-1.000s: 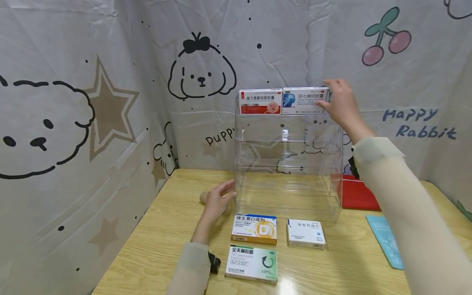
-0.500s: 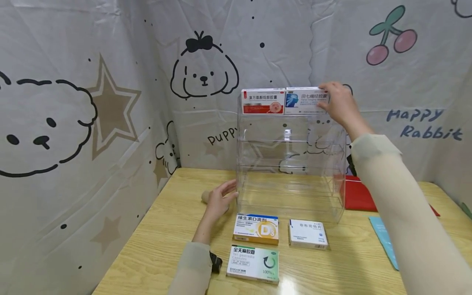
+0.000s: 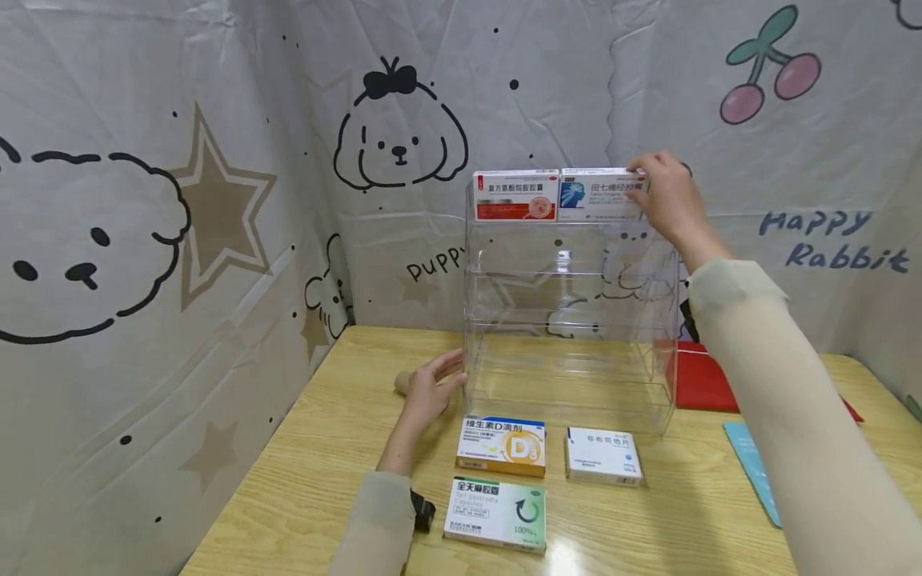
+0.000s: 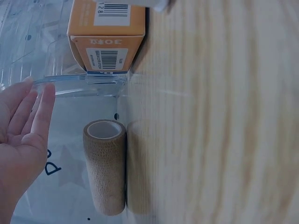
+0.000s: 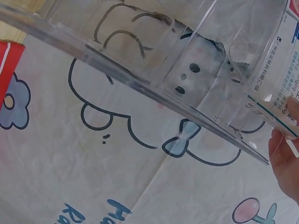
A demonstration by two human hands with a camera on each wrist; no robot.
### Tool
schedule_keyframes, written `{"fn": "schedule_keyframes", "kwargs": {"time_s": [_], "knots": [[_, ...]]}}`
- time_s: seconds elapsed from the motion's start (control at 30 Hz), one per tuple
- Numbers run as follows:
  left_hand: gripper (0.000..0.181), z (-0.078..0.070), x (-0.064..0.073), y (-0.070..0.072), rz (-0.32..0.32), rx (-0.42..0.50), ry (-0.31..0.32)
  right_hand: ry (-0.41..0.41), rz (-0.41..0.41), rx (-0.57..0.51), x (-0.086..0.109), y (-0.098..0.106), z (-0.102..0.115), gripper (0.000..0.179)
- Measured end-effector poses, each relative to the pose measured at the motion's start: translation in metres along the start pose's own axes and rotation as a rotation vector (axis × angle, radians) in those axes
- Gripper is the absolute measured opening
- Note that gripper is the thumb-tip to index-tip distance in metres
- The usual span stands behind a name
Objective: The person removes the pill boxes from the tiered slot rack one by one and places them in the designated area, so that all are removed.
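Observation:
A clear plastic tiered rack (image 3: 467, 320) stands on the table. Its top tier bears a red-and-white medicine box (image 3: 515, 196) and, to its right, a white medicine box (image 3: 601, 198) with a blue head picture. My right hand (image 3: 670, 196) pinches that white box at its right end, index finger on top and thumb on the front; the right wrist view catches only part of this. Low at the rack's left side, my left hand (image 3: 428, 396) touches the side panel with fairly straight fingers, also seen as a hand (image 4: 28, 135) at the panel's edge in the left wrist view.
Before the rack lie an orange-and-white vitamin D box (image 3: 500, 446), a green-and-white capsule box (image 3: 495, 514) and a small white tablet box (image 3: 603, 456). A tan bandage roll (image 4: 106, 170) is near my left hand. A red flat item (image 3: 702, 380) and teal packet (image 3: 752, 472) lie right.
My right hand has moved slightly left, its fingers now further over the white box's right end. The left hand stays at the rack's side. The head view has shifted a little.

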State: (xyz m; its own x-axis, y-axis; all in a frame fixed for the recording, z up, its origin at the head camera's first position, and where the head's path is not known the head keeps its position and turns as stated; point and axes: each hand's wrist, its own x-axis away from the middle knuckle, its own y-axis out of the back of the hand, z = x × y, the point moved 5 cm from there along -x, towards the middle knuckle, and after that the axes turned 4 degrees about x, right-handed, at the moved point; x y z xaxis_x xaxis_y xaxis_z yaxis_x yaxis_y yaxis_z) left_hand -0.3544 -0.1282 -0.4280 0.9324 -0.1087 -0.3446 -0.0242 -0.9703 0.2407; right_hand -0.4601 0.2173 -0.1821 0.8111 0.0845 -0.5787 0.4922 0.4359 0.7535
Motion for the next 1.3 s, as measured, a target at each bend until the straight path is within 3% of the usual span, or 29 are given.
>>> {"fn": "schedule_keyframes", "kwargs": {"time_s": [0.3,0.47,0.53,0.77,1.3], "knots": [[0.043,-0.033,0.01,0.002,0.027,0.009,-0.002,0.048,-0.072,-0.017,-0.002,0.007,0.006,0.03],[0.043,-0.038,0.011,0.002,0.026,0.002,-0.003,0.073,-0.099,-0.018,-0.002,0.012,0.01,0.029],[0.044,-0.038,0.011,0.002,0.029,0.008,0.008,0.078,-0.105,-0.014,-0.002,0.014,0.01,0.029],[0.045,0.0,-0.001,0.001,0.001,0.019,0.021,0.101,-0.125,0.015,0.0,0.019,0.012,0.027],[0.044,0.0,0.0,0.0,0.003,0.003,0.028,0.229,-0.275,0.024,0.01,0.048,0.023,0.025]]}}
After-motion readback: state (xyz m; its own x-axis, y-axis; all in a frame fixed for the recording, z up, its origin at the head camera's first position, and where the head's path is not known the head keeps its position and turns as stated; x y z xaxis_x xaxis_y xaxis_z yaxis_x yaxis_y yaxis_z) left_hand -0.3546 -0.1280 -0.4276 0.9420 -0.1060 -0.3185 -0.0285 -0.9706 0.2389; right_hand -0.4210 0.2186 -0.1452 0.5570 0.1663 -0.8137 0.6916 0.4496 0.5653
